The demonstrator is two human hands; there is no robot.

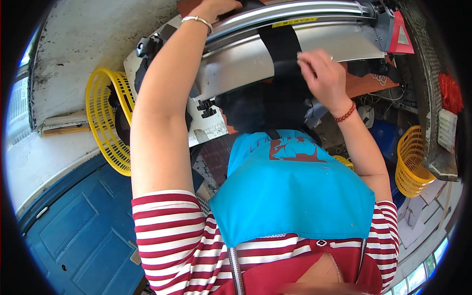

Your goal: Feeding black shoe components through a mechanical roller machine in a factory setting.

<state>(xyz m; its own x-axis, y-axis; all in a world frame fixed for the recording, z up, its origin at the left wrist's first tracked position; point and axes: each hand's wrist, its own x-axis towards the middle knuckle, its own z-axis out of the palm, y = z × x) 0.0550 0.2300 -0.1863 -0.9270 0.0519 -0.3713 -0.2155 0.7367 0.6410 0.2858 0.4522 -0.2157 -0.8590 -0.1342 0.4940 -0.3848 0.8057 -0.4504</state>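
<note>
Preferably keep the black strip point(281, 46), at one o'clock, flat and square on the silver plate point(236, 71), with light, even tension and no twist, as a matter of judgement; guide by the outer edge and keep fingertips well clear of the polished bar point(275, 15) at twelve o'clock. Right hand point(325, 74) between one and two o'clock, with fingers loosely curled at the strip's right edge; impossible to tell whether pinching or only just beside. Left hand point(219, 8) just short of twelve, beyond the bar and partly cut off; grip impossible to tell.

Matte, pliable-looking and straight-sided, the strip; smooth and softly reflective, the plate; long and rounded, the bar, with an angular red end housing point(400, 37) at two o'clock. Near centre, a dark, soft-looking bundle point(246, 105). Below, a smooth turquoise apron point(295, 191). Slotted plastic in the yellow baskets point(410, 167) at three and past nine.
</note>
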